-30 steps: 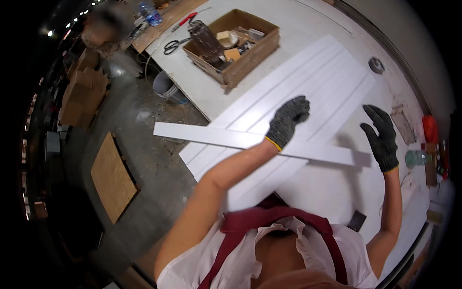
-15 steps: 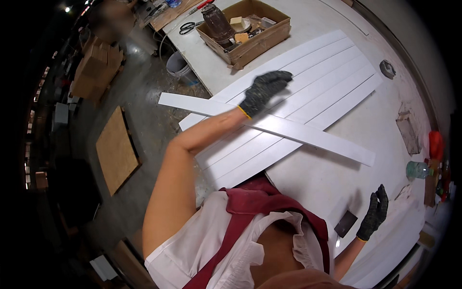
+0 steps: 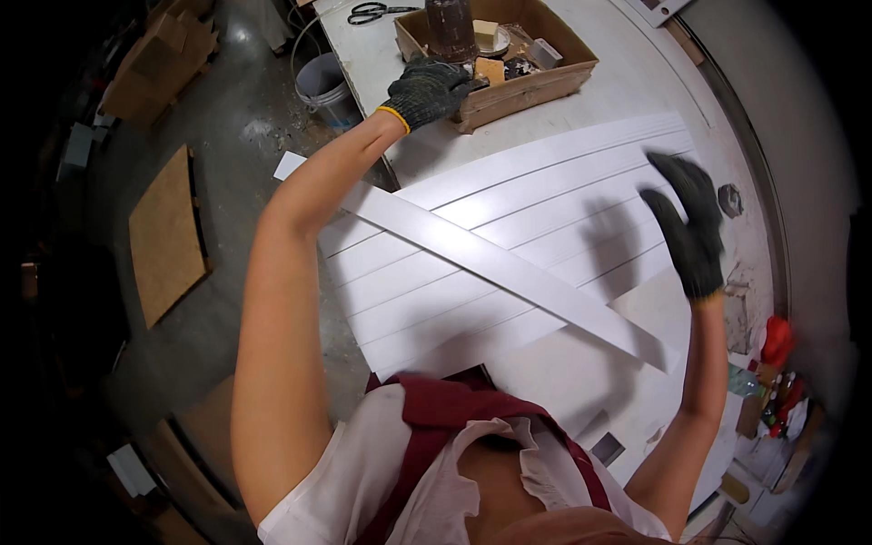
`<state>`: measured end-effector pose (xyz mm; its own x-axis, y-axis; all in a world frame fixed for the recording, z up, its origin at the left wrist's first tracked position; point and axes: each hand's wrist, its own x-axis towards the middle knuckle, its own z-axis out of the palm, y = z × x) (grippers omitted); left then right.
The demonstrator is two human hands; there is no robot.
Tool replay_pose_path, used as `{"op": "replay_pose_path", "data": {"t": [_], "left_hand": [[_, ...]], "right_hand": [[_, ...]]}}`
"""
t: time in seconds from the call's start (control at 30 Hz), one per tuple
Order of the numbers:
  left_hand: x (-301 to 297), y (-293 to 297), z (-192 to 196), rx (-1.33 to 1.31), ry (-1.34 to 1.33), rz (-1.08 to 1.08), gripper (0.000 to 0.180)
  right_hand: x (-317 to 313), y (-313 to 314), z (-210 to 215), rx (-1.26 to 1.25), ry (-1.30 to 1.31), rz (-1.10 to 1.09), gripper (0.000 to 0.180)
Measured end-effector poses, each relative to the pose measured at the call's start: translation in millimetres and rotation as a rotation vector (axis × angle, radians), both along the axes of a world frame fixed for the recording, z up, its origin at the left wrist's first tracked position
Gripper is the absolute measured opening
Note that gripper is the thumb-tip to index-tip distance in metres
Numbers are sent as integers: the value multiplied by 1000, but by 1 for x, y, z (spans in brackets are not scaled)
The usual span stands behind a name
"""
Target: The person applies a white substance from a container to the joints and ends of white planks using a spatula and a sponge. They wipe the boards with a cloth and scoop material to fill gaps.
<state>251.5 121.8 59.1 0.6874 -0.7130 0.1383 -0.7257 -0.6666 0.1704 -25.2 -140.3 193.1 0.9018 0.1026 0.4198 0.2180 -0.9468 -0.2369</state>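
My left hand [image 3: 425,94], in a dark knit glove with a yellow cuff, is at the near left corner of a cardboard box [image 3: 536,102]. Its fingers are curled together over the box edge, and what they hold is hidden. Above the right part of several white boards [image 3: 545,209] hovers my right hand [image 3: 690,222], gloved too, thumb and fingers apart, holding nothing. The boards lie side by side on the table. One loose white strip [image 3: 481,254] lies slantwise across them, its left end partly behind my left forearm.
The box holds a brown jar [image 3: 451,32], a yellow block [image 3: 490,71] and small items. Scissors [image 3: 381,13] lie on the white table [image 3: 363,73]. A grey bucket [image 3: 329,86] stands on the floor. Near my right arm are a dark flat piece [image 3: 607,448] and a red item [image 3: 777,341].
My left hand has moved from over the boards up to the box. My right hand has come up from the lower right to above the boards. The view has shifted.
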Motion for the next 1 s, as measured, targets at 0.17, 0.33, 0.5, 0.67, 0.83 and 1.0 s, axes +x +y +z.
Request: {"op": "replay_pose_path", "data": {"t": [0.17, 0.33, 0.5, 0.67, 0.83, 1.0], "left_hand": [[24, -9, -15, 29, 24, -60, 32], [30, -9, -16, -134, 106, -47, 33], [32, -6, -11, -178, 199, 3, 45], [35, -10, -17, -218, 232, 45, 50], [39, -5, -17, -462, 260, 68, 40], [38, -2, -21, -761, 191, 206, 35]], "right_hand": [[183, 20, -50, 53, 198, -17, 42], [308, 29, -128, -252, 416, -48, 37], [337, 64, -133, -739, 675, 176, 39], [345, 48, -141, -798, 631, 322, 24], [348, 13, -150, -63, 766, 64, 33], [344, 3, -145, 357, 767, -132, 43]]}}
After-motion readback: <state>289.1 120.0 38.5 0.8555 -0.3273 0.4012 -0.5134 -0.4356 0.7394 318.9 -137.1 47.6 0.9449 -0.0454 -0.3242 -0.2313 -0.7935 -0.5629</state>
